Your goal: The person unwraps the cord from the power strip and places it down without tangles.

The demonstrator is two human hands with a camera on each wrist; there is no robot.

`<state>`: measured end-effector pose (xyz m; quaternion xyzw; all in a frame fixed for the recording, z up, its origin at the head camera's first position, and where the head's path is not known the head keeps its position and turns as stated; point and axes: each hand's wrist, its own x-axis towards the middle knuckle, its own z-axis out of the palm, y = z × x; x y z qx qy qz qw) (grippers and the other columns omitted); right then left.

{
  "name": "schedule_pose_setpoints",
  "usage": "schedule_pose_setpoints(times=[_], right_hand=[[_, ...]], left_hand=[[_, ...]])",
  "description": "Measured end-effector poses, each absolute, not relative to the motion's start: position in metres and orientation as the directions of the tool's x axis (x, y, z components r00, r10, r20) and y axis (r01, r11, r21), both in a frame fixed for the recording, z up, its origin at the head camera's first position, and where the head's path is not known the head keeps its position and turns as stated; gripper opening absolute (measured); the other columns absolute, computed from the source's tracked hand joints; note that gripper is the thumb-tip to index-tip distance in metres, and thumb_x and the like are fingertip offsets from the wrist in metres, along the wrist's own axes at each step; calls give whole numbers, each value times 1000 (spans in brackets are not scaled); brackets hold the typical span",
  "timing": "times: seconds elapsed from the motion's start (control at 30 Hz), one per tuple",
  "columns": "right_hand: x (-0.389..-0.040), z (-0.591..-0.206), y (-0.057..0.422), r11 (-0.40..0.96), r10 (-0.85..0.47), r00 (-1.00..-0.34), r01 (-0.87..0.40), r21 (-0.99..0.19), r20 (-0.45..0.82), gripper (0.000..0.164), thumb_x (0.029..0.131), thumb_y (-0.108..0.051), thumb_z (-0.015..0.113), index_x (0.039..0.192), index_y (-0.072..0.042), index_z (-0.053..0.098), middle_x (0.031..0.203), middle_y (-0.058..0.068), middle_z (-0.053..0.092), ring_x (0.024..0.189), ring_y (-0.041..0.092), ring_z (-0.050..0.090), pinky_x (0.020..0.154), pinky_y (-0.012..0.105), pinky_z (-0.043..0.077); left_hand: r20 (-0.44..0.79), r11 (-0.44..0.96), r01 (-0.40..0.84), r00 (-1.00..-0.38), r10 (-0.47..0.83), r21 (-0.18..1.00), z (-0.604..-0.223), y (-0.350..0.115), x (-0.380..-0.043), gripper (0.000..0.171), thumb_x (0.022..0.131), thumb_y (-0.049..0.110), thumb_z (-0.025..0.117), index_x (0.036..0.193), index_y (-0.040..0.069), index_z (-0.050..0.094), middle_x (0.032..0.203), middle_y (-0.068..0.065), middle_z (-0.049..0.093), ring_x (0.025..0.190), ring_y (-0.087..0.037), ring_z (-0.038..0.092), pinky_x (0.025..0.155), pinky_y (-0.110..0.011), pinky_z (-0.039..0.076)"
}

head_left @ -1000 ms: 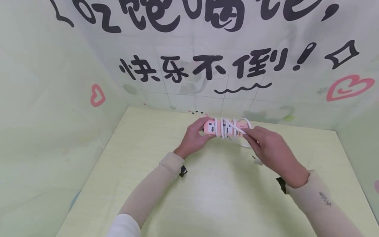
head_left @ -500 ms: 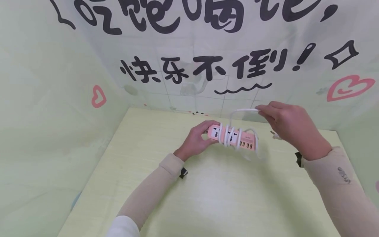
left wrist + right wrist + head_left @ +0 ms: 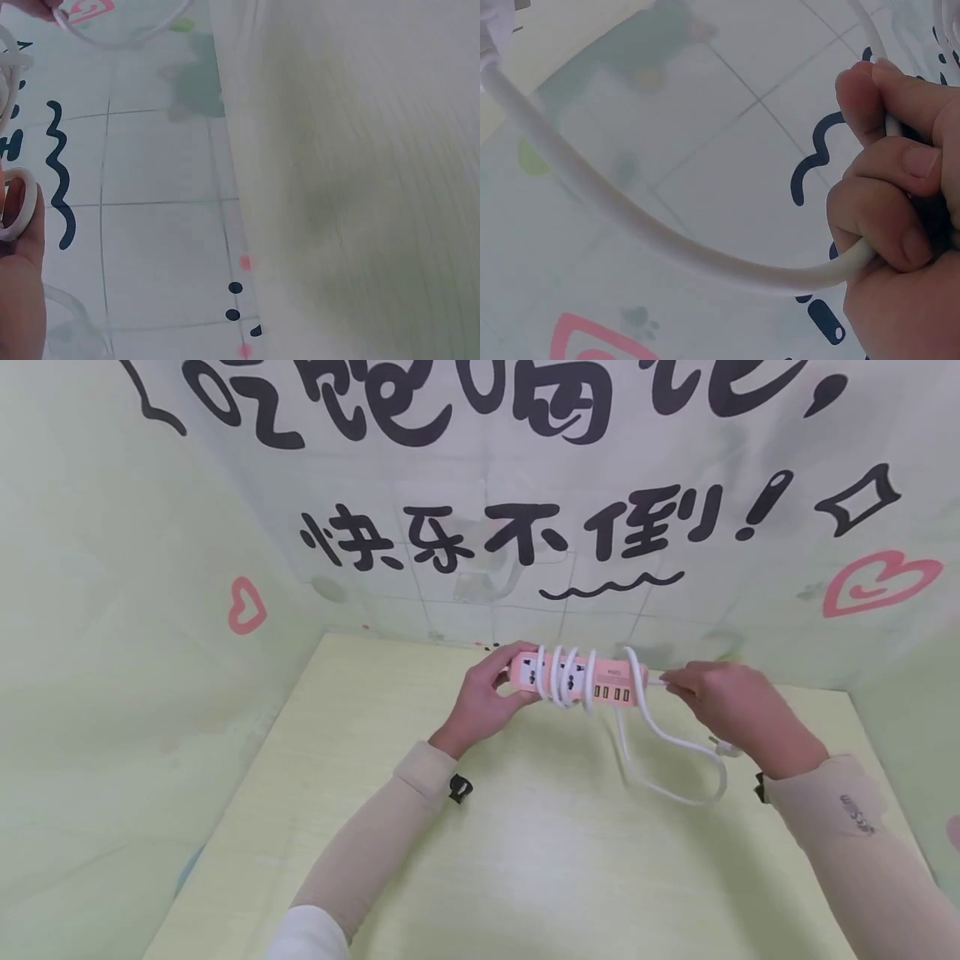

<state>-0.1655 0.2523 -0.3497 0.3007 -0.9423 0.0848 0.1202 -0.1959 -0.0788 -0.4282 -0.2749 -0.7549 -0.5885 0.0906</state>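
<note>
My left hand [image 3: 483, 697] grips the left end of a pink power strip [image 3: 618, 677], raised above the tabletop near its back edge. White cord [image 3: 557, 677] winds several times round the strip across its sockets. Just beyond the strip's right end, my right hand [image 3: 738, 706] holds a stretch of the cord. The right wrist view shows curled fingers [image 3: 874, 214] round that cord [image 3: 667, 244], which bows away to the upper left. A loose loop hangs below the strip's right end, and the plug [image 3: 726, 747] is under the right hand. The left wrist view catches only part of the left hand [image 3: 22, 292].
A pale yellow tabletop [image 3: 525, 860] lies below both arms. Behind it rises a printed backdrop [image 3: 465, 585] with dark lettering and pink hearts, and similar sheets [image 3: 150, 693] close off the sides.
My right hand moved up and right from the strip, drawing cord over it, then came down beside its right end. A bigger cord loop now hangs below. The left hand keeps its grip.
</note>
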Motion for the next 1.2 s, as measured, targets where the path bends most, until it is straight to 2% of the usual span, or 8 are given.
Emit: schedule_pose_setpoints(times=[0.23,0.4,0.57,0.7,0.83,0.9,1.0,1.2], right_hand=[[-149,-375,266,784,-575,-796,-602,-149,189,22,87,-8,77,109,-5,78,89,4,76,79,27,73,71,46,60],[-148,-383,287,839,-499,-863,-502,-210,72,23,94,-12,71,115,-4,76,104,12,79,96,35,74,85,53,58],[-148,-386,303,875,-427,-904,-405,-265,-25,25,97,-15,68,119,-4,75,111,16,77,104,38,72,90,56,56],[-152,-393,310,898,-393,-914,-357,-257,-100,25,99,-15,64,120,-3,71,105,17,77,94,35,73,79,53,57],[-158,-408,317,924,-347,-922,-305,-231,-172,22,100,-15,60,119,-6,65,96,14,76,76,23,69,62,44,53],[-161,-417,324,933,-329,-925,-287,-215,-190,21,101,-16,59,119,-6,63,98,16,76,74,22,67,60,43,52],[-164,-432,342,948,-287,-935,-244,-206,-210,23,102,-16,57,121,-4,62,106,22,74,78,30,68,60,46,52],[-161,-452,383,949,-203,-937,-116,-292,-285,33,105,-15,47,132,3,53,123,36,64,107,53,62,78,58,54]], left_hand=[[430,169,477,-867,252,863,-431,-95,-199,55,84,3,82,134,11,61,131,-8,66,112,-19,60,99,-35,58],[390,177,418,-904,175,891,-428,-109,-198,56,84,-5,78,136,6,58,134,-13,63,117,-21,59,107,-31,54],[391,158,407,-912,122,900,-426,-120,-198,58,84,-10,76,136,2,57,135,-18,61,120,-24,58,108,-31,53],[385,169,402,-914,126,900,-427,-123,-195,57,84,-4,79,137,7,59,135,-13,62,118,-21,58,106,-30,54],[381,191,402,-914,137,896,-431,-125,-194,55,86,3,80,135,13,60,133,-7,64,115,-19,58,105,-31,55],[387,202,409,-911,138,890,-432,-126,-194,54,86,5,80,135,14,60,133,-6,64,114,-19,58,105,-32,55],[401,214,421,-906,134,882,-434,-127,-195,54,86,5,81,135,13,60,132,-6,64,112,-18,58,103,-32,56],[378,220,399,-916,131,890,-434,-130,-196,56,85,3,81,136,13,60,133,-7,64,113,-19,58,103,-38,56]])
